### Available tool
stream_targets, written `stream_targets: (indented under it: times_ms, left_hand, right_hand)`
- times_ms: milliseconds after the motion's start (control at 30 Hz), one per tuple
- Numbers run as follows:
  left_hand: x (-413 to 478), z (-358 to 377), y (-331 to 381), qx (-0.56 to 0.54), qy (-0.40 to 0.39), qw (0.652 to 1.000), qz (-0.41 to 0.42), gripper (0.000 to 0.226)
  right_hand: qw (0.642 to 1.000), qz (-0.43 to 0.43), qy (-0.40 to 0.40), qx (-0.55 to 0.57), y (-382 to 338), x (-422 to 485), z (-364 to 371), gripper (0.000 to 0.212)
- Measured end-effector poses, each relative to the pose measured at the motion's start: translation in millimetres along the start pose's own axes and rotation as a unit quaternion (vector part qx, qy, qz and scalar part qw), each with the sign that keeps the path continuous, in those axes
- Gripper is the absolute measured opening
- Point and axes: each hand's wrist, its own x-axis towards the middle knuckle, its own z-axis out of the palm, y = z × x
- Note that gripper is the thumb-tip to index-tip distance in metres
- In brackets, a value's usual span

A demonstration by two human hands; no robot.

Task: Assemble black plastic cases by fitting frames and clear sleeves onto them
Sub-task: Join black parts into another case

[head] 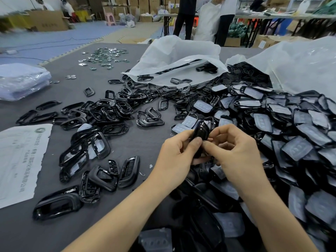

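Both hands meet over the middle of the grey table (54,91). My left hand (177,157) grips a glossy black plastic case (200,133) that stands upright between the fingers. My right hand (234,151) pinches the same case from the right side, thumb against my left thumb. The case's lower part is hidden behind my fingers. Loose black frames (109,110) lie scattered to the left. A deep heap of black cases with clear sleeves (291,124) fills the right side.
Two white plastic bags (178,57) spill parts at the back. Small shiny metal pieces (103,57) lie far left, a wrapped clear bundle (21,80) at the left edge, a printed paper sheet (20,160) near left. People stand beyond the table.
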Motion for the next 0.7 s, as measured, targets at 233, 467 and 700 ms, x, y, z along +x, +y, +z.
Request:
stream_targets:
  times_ms: [233,467,700]
  left_hand:
    - [1.4,-4.4,-0.3,0.016,-0.035,0.999,-0.010,0.022]
    - [3.7,-8.4,-1.5,0.061,-0.005,0.998,-0.020,0.008]
    - [4.8,-7.5,0.4,0.044,-0.001,0.997,-0.062,0.008]
  right_hand:
    - [0.990,0.042,-0.026,0.132,-5.7,-0.3,-2.1,0.008]
    - [0.989,0.042,-0.020,0.141,-3.4,2.3,-3.5,0.025]
    - [0.995,0.027,-0.001,0.094,-0.8,3.9,-4.1,0.019]
